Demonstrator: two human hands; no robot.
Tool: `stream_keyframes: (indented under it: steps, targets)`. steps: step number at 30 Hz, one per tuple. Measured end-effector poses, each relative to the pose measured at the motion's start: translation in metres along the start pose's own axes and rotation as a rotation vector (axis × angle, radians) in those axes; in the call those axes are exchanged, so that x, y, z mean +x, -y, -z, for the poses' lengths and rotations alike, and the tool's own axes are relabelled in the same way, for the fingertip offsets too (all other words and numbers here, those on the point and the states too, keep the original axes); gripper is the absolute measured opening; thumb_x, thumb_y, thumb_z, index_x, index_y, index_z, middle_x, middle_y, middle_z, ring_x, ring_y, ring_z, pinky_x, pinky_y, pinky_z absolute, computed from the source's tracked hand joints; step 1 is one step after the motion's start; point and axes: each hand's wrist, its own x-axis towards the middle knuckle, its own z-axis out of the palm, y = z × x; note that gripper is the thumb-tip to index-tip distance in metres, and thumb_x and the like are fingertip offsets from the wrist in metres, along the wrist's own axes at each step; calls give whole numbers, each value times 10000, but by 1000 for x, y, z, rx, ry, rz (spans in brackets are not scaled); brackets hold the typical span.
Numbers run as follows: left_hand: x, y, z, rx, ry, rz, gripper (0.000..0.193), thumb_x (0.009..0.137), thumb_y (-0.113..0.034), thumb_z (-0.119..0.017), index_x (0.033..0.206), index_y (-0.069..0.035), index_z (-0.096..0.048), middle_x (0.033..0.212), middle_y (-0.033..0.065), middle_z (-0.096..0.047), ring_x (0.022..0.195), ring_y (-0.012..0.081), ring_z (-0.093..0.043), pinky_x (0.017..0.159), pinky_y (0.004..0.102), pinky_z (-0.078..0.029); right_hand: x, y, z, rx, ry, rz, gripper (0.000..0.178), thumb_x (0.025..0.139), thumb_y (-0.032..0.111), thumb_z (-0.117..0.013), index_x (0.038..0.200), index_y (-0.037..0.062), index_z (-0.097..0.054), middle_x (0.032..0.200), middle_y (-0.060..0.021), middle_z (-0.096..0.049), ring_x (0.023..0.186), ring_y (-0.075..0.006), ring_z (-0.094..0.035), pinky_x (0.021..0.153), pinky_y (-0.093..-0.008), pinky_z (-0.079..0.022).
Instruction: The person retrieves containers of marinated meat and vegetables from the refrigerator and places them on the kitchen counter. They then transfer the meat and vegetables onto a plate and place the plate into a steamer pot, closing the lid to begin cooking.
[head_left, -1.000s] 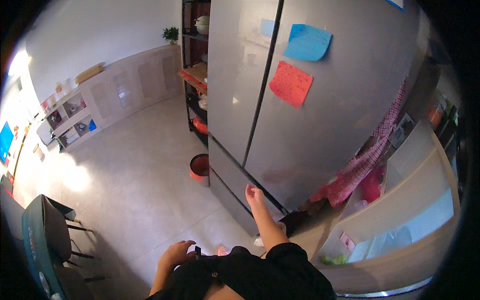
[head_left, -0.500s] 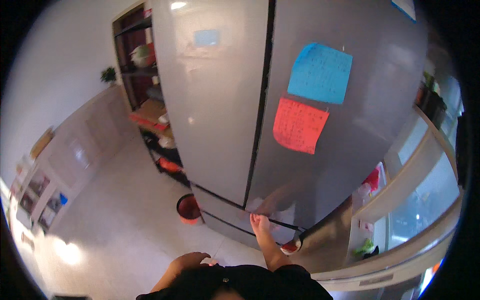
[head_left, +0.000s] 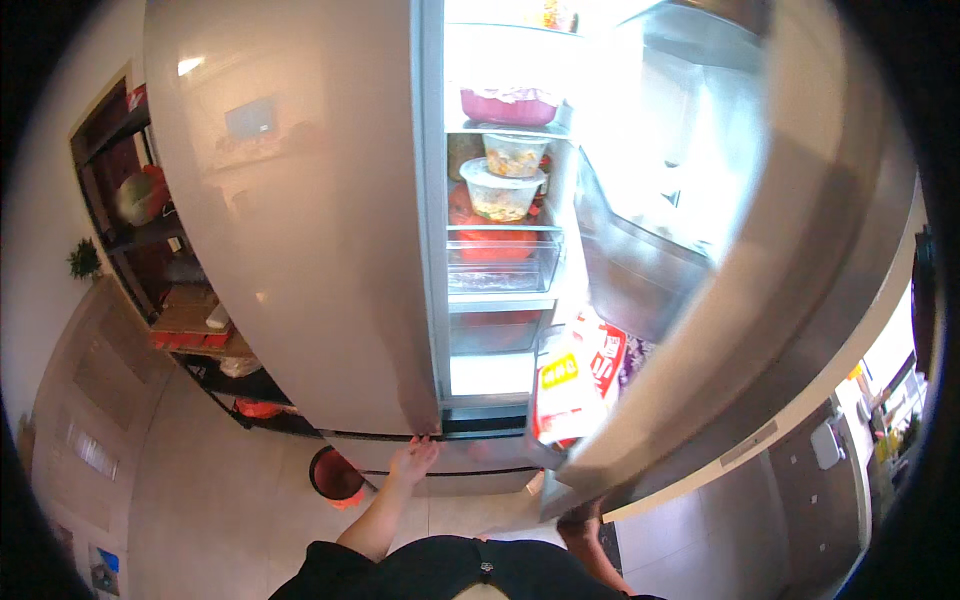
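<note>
A grey refrigerator stands before me, with its right door (head_left: 840, 200) swung wide and its left door (head_left: 320, 200) closed. My left hand (head_left: 414, 460) hooks its fingertips at the lower edge of the left door, palm turned up. Low by the bottom corner of the open right door is my right hand (head_left: 578, 516), dark and partly hidden, its fingers unclear. On the lit shelves sit a pink bowl (head_left: 508, 107) under plastic film and two clear food tubs (head_left: 502, 190), stacked. An orange-red bag (head_left: 495, 245) lies below them. The door's lower bin holds a red-and-white package (head_left: 580, 380).
To the left, a dark shelf rack (head_left: 185, 300) holds boxes and bags, with a bucket (head_left: 336, 478) lined in red at its foot. A closed drawer front (head_left: 480, 458) runs beneath the doors. On the right, a grey door (head_left: 815, 480) stands behind the open refrigerator door.
The right refrigerator door has swung open, showing the lit shelves. My right hand has moved down and right with it. My left hand has risen to the left door's lower edge.
</note>
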Motion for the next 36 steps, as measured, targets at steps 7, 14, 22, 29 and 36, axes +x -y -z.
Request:
stream_keyframes:
  steps: [7, 14, 22, 29, 36]
  targets:
    - [48, 27, -25, 114, -166, -267, 170, 787, 7, -358, 917, 103, -413, 932, 206, -442, 921, 365, -446, 877, 490, -390, -10, 103, -14, -238, -193, 258, 398, 793, 359, -538, 1065, 70, -504, 953, -80, -567, 874, -278, -557, 718, -415, -485]
    - [49, 46, -39, -78, -204, -281, 241, 814, -33, -323, 1011, -15, -461, 960, 165, -463, 865, 300, -445, 854, 469, -398, 12, 128, 154, 162, -221, -203, 276, 805, 323, -491, 871, 69, -575, 684, -71, -573, 569, -191, -514, 496, -346, -439]
    - [-9, 33, -13, -27, 184, -381, 300, 859, -180, -386, 1136, -116, -479, 1071, 117, -512, 978, 273, -478, 807, 407, -433, 28, 1, -65, -1175, 153, -359, 122, 814, 81, -504, 729, 8, -550, 652, -53, -548, 552, -109, -504, 483, -219, -400]
    - [-98, -38, 105, -28, -323, -461, 447, 859, -401, -410, 1193, -107, -452, 1170, 104, -488, 1074, 277, -459, 845, 402, -416, 73, -71, -284, -1031, 630, 68, 85, 852, 124, -528, 896, 51, -525, 771, -22, -558, 682, -83, -514, 615, -215, -433]
    - [-136, -156, 168, 230, -32, -637, 492, 854, -432, -400, 1222, -106, -429, 1177, 101, -479, 1053, 288, -467, 867, 443, -403, 194, -23, -513, -496, 391, 669, 278, 844, 65, -492, 1111, 19, -427, 873, -55, -528, 689, -151, -579, 555, -245, -467]
